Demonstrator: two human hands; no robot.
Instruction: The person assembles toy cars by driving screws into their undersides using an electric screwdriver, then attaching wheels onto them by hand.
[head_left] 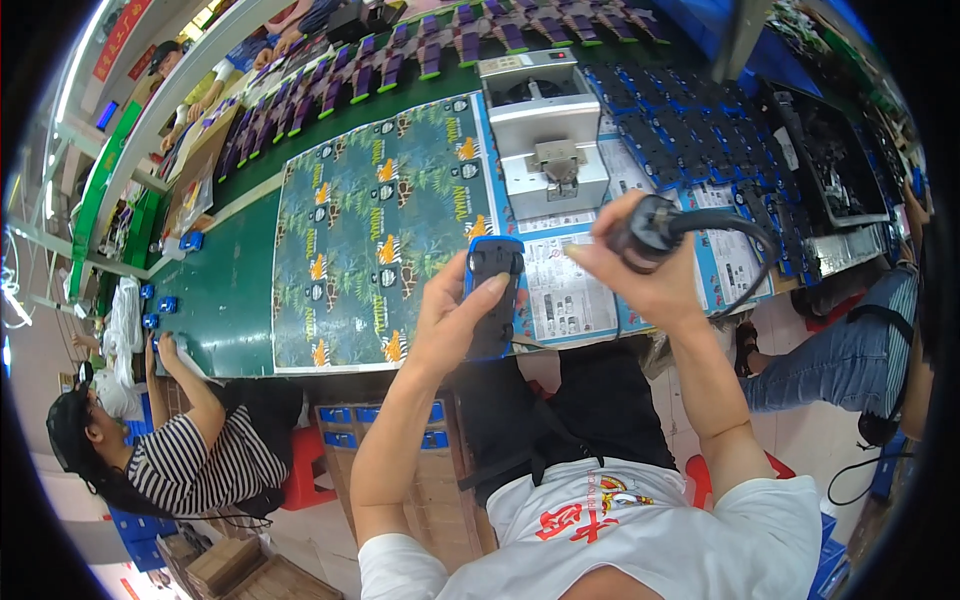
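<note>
While left hand [446, 318] pinches blue-black casing [494, 260] under its thumb [486, 296], right hand [658, 288] grasps black corded tool [648, 235]

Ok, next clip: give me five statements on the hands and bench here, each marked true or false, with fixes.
1. The left hand holds a blue-and-black toy car. True.
2. The right hand is empty. False: the right hand grips a black corded power tool.
3. A grey metal machine stands on the bench. True.
4. The animal-print sheet lies right of that machine. False: the animal-print sheet lies left of it.
5. The tool's cable is black. True.
</note>
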